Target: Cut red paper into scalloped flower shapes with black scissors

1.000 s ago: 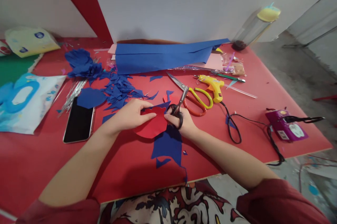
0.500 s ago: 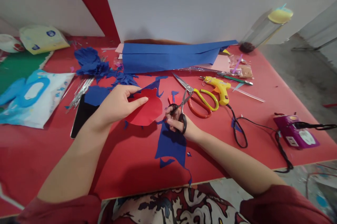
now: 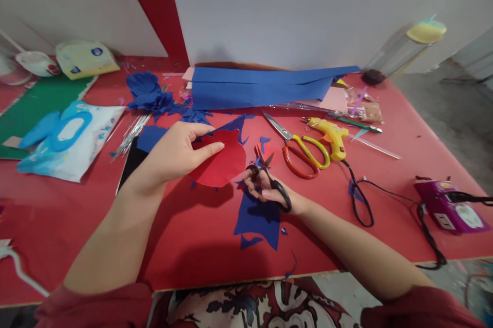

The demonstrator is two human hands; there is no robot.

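Between the thumb and fingers of my left hand (image 3: 188,151) is a rounded piece of red paper (image 3: 221,166), held above the table, with a dark blue piece of paper (image 3: 231,125) behind its upper edge. My right hand (image 3: 265,188) grips small black-handled scissors (image 3: 284,195) by the finger loops. Their blades (image 3: 264,157) point up and away, slightly parted, and sit to the right of the red paper without touching it. Beneath my right hand lies a cut sheet of blue paper (image 3: 259,217) with small blue scraps beside it.
Right of my hands lie large scissors (image 3: 308,156) with red and yellow handles, a yellow glue gun (image 3: 331,135) and a purple power box (image 3: 449,205). Folded blue paper (image 3: 262,87) lies along the wall. At left are a wipes pack (image 3: 79,138) and blue paper petals (image 3: 146,92).
The black scissors have turned in my right hand, and their blades have spread apart somewhat. My left hand keeps its hold on the red paper. The whole view has shifted slightly.
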